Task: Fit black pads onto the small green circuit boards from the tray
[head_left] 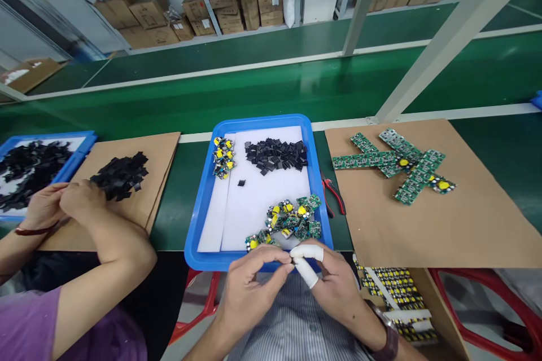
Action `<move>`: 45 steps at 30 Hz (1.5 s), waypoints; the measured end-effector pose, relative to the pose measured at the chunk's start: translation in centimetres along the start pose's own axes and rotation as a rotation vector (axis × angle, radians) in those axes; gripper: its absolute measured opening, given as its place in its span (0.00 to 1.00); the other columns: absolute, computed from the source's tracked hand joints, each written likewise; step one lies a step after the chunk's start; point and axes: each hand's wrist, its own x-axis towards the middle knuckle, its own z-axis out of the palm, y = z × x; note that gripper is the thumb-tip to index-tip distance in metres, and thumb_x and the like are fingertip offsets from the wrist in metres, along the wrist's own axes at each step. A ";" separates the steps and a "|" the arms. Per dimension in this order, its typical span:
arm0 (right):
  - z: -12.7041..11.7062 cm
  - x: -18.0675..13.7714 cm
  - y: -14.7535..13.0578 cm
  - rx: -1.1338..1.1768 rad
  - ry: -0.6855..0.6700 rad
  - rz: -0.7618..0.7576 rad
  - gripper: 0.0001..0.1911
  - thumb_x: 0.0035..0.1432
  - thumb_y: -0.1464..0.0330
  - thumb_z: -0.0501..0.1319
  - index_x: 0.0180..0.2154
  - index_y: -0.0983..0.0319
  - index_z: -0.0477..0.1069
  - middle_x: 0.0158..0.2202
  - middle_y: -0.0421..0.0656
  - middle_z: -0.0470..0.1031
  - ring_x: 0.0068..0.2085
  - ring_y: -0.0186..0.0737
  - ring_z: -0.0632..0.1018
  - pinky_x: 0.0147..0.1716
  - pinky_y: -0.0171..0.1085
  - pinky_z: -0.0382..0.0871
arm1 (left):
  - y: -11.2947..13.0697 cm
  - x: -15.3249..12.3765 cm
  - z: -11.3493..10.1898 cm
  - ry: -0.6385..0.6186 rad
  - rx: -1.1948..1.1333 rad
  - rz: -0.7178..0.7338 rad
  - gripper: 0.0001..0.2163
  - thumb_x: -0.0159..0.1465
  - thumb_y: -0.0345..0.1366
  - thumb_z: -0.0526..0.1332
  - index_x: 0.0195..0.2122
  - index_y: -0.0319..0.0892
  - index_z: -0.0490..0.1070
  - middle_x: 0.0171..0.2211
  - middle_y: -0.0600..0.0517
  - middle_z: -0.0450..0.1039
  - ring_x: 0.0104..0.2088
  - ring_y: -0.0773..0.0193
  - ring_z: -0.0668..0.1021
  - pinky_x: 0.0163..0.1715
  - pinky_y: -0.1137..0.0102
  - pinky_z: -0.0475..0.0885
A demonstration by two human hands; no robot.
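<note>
Just below the blue tray's (203,220) near rim, my left hand (249,285) and right hand (334,287) meet fingertip to fingertip, pinching something too small to tell, beside the small circuit boards (292,223).

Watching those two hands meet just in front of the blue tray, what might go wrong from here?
The left hand and right hand pinch together at the near rim of the blue tray; whatever sits between the fingertips is too small to see and could slip into the lap. The circuit boards are heaped near that rim, so a nudge might spill them. The red-handled pliers lie close beside the tray and might get knocked.
</note>
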 end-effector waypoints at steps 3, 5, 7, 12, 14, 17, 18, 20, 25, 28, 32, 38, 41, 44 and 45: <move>0.1 -0.1 0.4 0.015 0.001 -0.009 0.14 0.62 0.78 0.64 0.45 0.56 0.79 0.39 0.40 0.81 0.39 0.36 0.82 0.40 0.33 0.76 | 0.0 0.0 -0.1 0.002 0.068 0.061 0.12 0.63 0.25 0.69 0.45 0.46 0.77 0.39 0.53 0.81 0.39 0.64 0.83 0.43 0.70 0.79; 0.2 -0.1 0.3 0.022 0.003 -0.029 0.15 0.62 0.78 0.64 0.46 0.55 0.79 0.39 0.40 0.81 0.39 0.36 0.81 0.40 0.32 0.76 | 0.0 0.1 -0.3 0.006 0.126 0.118 0.14 0.63 0.24 0.69 0.47 0.46 0.76 0.40 0.52 0.81 0.41 0.64 0.82 0.45 0.69 0.78; 0.2 0.0 0.1 0.028 -0.002 -0.046 0.16 0.63 0.78 0.65 0.48 0.55 0.79 0.40 0.40 0.81 0.40 0.36 0.82 0.41 0.32 0.76 | 0.0 0.1 -0.5 0.019 0.180 0.166 0.15 0.63 0.22 0.67 0.50 0.45 0.74 0.42 0.51 0.80 0.43 0.63 0.82 0.47 0.68 0.78; 0.3 0.1 -0.2 0.017 0.011 -0.074 0.14 0.62 0.77 0.65 0.46 0.56 0.78 0.40 0.40 0.81 0.40 0.35 0.81 0.42 0.32 0.76 | -0.1 0.1 -0.4 -0.004 0.233 0.275 0.20 0.64 0.18 0.62 0.55 0.42 0.71 0.45 0.47 0.78 0.46 0.61 0.80 0.49 0.66 0.76; 0.3 0.1 -0.1 0.001 0.027 -0.057 0.12 0.62 0.77 0.64 0.44 0.56 0.78 0.38 0.39 0.80 0.39 0.35 0.82 0.42 0.31 0.76 | -0.2 0.0 -0.2 -0.023 0.243 0.262 0.20 0.64 0.19 0.61 0.56 0.41 0.70 0.44 0.47 0.77 0.45 0.61 0.79 0.49 0.65 0.76; 0.3 -0.1 -0.1 -0.049 0.022 -0.025 0.10 0.61 0.77 0.63 0.41 0.57 0.77 0.37 0.39 0.81 0.38 0.35 0.82 0.41 0.31 0.76 | -0.1 -0.1 0.0 -0.022 0.251 0.225 0.20 0.64 0.20 0.61 0.56 0.42 0.69 0.40 0.49 0.76 0.41 0.63 0.79 0.46 0.66 0.76; 0.3 -0.1 -0.1 -0.066 0.021 -0.020 0.10 0.61 0.77 0.63 0.40 0.58 0.77 0.37 0.39 0.81 0.38 0.35 0.82 0.41 0.31 0.76 | 0.0 -0.1 0.1 -0.020 0.249 0.213 0.20 0.63 0.21 0.61 0.55 0.43 0.69 0.39 0.50 0.76 0.39 0.63 0.79 0.44 0.67 0.76; 0.3 -0.2 -0.1 -0.091 0.021 -0.014 0.09 0.60 0.77 0.63 0.39 0.57 0.76 0.36 0.38 0.80 0.37 0.34 0.82 0.40 0.30 0.76 | 0.1 -0.2 0.1 -0.018 0.230 0.159 0.19 0.63 0.21 0.61 0.53 0.45 0.69 0.37 0.53 0.76 0.37 0.65 0.79 0.43 0.68 0.77; 0.5 -0.3 -0.2 -0.115 0.034 0.014 0.09 0.60 0.77 0.64 0.39 0.56 0.75 0.34 0.36 0.79 0.35 0.32 0.81 0.38 0.30 0.74 | 0.3 -0.5 0.0 -0.024 0.073 -0.038 0.18 0.63 0.22 0.61 0.51 0.48 0.68 0.37 0.56 0.77 0.36 0.68 0.81 0.42 0.72 0.78; 0.6 -0.4 -0.4 -0.126 0.044 0.005 0.09 0.60 0.76 0.64 0.39 0.57 0.75 0.35 0.36 0.79 0.35 0.33 0.80 0.38 0.30 0.74 | 0.1 -0.8 -0.1 -0.035 0.003 -0.086 0.18 0.64 0.24 0.62 0.52 0.49 0.68 0.38 0.56 0.78 0.38 0.68 0.81 0.43 0.74 0.79; 0.4 -0.3 -0.9 -0.116 0.015 -0.030 0.09 0.61 0.76 0.64 0.41 0.57 0.76 0.36 0.38 0.79 0.37 0.34 0.80 0.40 0.32 0.74 | -0.2 -1.0 -0.3 -0.029 -0.039 -0.114 0.15 0.65 0.25 0.64 0.51 0.48 0.72 0.38 0.55 0.80 0.39 0.68 0.82 0.45 0.74 0.79; 0.2 0.1 -0.8 -0.027 0.010 0.022 0.09 0.63 0.74 0.65 0.41 0.56 0.79 0.35 0.39 0.81 0.35 0.35 0.81 0.37 0.33 0.75 | 0.4 -0.3 -0.6 0.015 -0.127 -0.167 0.10 0.64 0.27 0.66 0.47 0.43 0.75 0.36 0.51 0.82 0.36 0.64 0.84 0.41 0.72 0.82; 0.1 0.2 -0.8 0.024 -0.006 0.064 0.09 0.62 0.74 0.65 0.42 0.56 0.80 0.37 0.41 0.83 0.37 0.38 0.83 0.38 0.35 0.77 | 0.9 0.1 -0.9 0.020 -0.155 -0.158 0.11 0.63 0.27 0.67 0.47 0.43 0.74 0.35 0.51 0.81 0.35 0.64 0.83 0.40 0.71 0.82; 0.1 0.3 -1.0 0.029 -0.014 0.073 0.09 0.62 0.74 0.65 0.41 0.56 0.80 0.37 0.41 0.83 0.38 0.39 0.83 0.39 0.36 0.77 | 0.9 0.1 -1.2 0.001 -0.121 -0.137 0.12 0.64 0.26 0.65 0.48 0.44 0.74 0.36 0.51 0.79 0.37 0.64 0.82 0.40 0.71 0.82; 0.2 0.3 -1.1 0.017 -0.010 0.073 0.09 0.61 0.75 0.65 0.41 0.56 0.80 0.36 0.41 0.83 0.37 0.38 0.83 0.38 0.35 0.77 | 0.9 0.1 -1.3 -0.011 -0.105 -0.131 0.12 0.64 0.26 0.65 0.48 0.44 0.74 0.36 0.51 0.79 0.37 0.65 0.82 0.40 0.71 0.81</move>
